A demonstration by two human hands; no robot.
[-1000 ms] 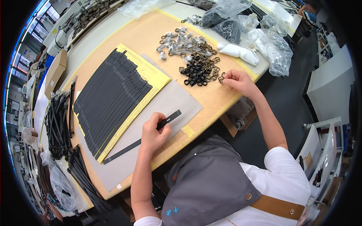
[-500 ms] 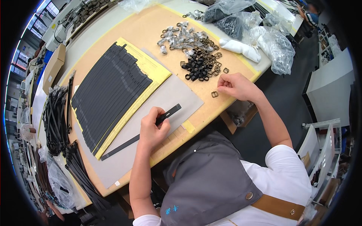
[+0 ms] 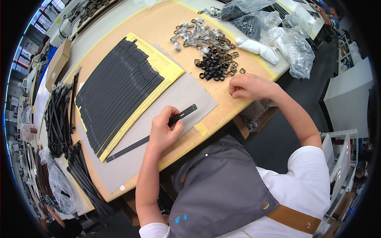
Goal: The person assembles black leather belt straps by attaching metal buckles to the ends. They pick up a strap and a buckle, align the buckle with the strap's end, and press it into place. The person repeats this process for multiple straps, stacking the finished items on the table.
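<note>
"One strap [image 3: 127,148] on my feed. Does the left hand [image 3: 164,125] have it?"

"Yes. I see thumb and bent fingers closed on it. A short slotted end pokes out past the hand, toward the upper right of my view. The long part slants down to the left over the grey sheet [image 3: 194,97], its tip just beside the bottom corner of the row [image 3: 123,87]."

"And the right hand [image 3: 251,86]?"

"Fingers curled, thumb drawn in to them, over the table [image 3: 158,25] near its right edge. I catch a brownish speck by the fingertips, mostly hidden, so from my end I can't tell whether it grips anything."

"What's nearest to it?"

"One buckle [image 3: 242,71], bronze-coloured, just beyond the knuckles. Past that I have a heap: more buckles on its right, black loops [image 3: 213,66] on the near side, plastic-wrapped pieces [image 3: 194,35] at the back."

"Tell me about that row."

"Many black straps, side by side on a yellow board [image 3: 170,73]. The grey sheet shows along its near side."

"Anything around the edges?"

"To the far right I see a white roll [image 3: 258,50], with clear bags [image 3: 295,51] beside it. To the left, a tangled black bundle [image 3: 59,119] lies near the table's edge, and a carton [image 3: 59,65] stands beyond it."
</note>
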